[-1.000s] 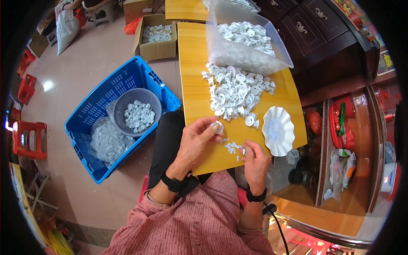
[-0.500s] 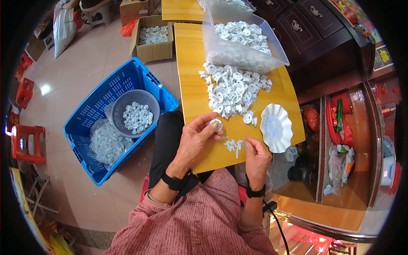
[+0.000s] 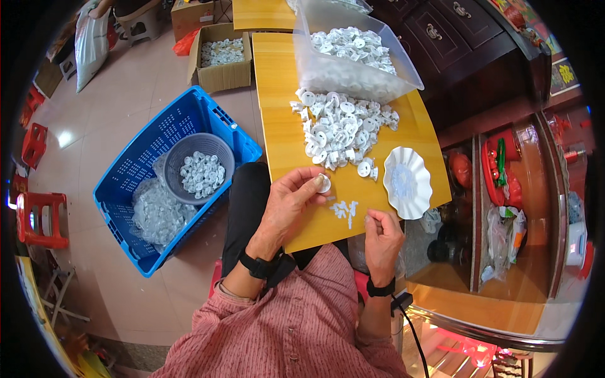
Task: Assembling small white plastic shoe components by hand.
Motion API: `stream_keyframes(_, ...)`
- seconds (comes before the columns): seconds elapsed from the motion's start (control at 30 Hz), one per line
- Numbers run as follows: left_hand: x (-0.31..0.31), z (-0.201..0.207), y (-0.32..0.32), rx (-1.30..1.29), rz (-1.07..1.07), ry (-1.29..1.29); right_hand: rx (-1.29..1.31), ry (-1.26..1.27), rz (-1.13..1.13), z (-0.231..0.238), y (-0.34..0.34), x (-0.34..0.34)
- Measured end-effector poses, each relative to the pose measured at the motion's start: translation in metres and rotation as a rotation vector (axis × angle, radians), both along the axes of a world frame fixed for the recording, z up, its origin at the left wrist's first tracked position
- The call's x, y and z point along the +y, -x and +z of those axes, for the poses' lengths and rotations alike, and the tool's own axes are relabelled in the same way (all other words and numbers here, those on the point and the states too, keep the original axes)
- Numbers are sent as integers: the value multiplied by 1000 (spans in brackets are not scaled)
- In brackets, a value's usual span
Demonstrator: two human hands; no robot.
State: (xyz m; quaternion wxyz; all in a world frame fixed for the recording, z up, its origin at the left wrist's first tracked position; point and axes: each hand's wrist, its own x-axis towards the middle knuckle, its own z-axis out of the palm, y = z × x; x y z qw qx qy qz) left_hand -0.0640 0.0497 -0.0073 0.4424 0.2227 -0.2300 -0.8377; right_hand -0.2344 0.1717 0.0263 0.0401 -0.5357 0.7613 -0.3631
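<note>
My left hand (image 3: 287,205) pinches a white round plastic part (image 3: 324,183) between thumb and fingers, over the near side of the yellow wooden table (image 3: 274,94). To its right, my right hand (image 3: 383,239) hangs at the table's near edge, thumb and forefinger pressed together; whatever lies between them is too small to make out. Several small pale translucent pieces (image 3: 341,208) lie on the wood between the hands. Farther off is a heap of white round plastic parts (image 3: 340,129), with a few loose ones (image 3: 365,168) at its near edge. A white scalloped dish (image 3: 423,189) at the right contains more pale pieces.
Behind the heap, a clear plastic bin (image 3: 353,85) holds more white parts. On the floor at left, a blue crate (image 3: 120,220) contains a grey bowl (image 3: 230,165) of parts and clear bags. A cardboard box (image 3: 227,77) stands farther back; dark drawers (image 3: 435,53) line the right.
My right hand has drawn slightly away from the small pieces, toward the right. My left hand keeps the white part, which now shows more at the fingertips. The whole view has shifted slightly.
</note>
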Motion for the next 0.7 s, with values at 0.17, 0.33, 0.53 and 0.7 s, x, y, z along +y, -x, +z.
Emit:
stream_keyframes(0.17,1,-3,1,1,-6,-16,-409,91,-62,-7,1,3)
stream_keyframes(0.33,1,0,1,-8,-6,-18,-378,38,-45,-6,2,1)
stream_keyframes(0.53,1,-1,2,-42,0,14,-366,17,-40,-11,1,-3)
stream_keyframes(0.7,0,-2,2,-38,-11,18,-283,65,-54,-14,0,-8)
